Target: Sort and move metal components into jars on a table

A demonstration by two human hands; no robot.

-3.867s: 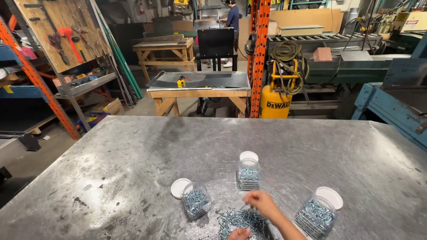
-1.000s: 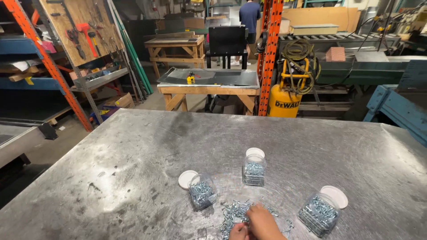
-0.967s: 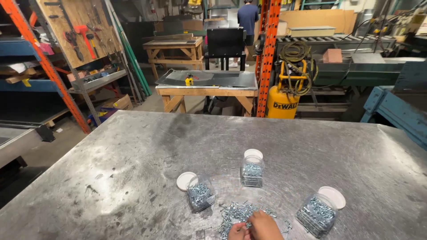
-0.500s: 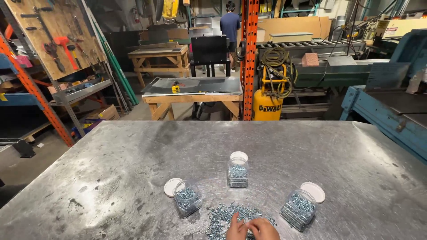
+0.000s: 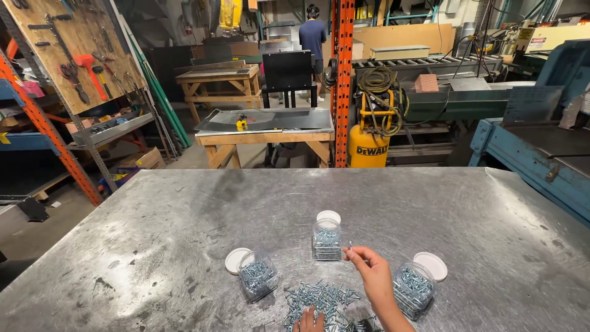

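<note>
right hand [image 5: 375, 278] | fingers pinch one small screw [image 5: 350, 245] just beside the middle jar [image 5: 326, 240] | left hand [image 5: 311, 321] rests on the screw pile [image 5: 319, 300], fingers spread | step: judged sorting screws into jars; carry the screw squarely over the jar mouth before releasing | side jars [image 5: 257, 280] lie tilted on the metal surface [image 5: 184, 233]

Both hands, left hand [image 5: 311, 321] and right hand [image 5: 372, 273], are bare, the right forearm sleeveless.
</note>
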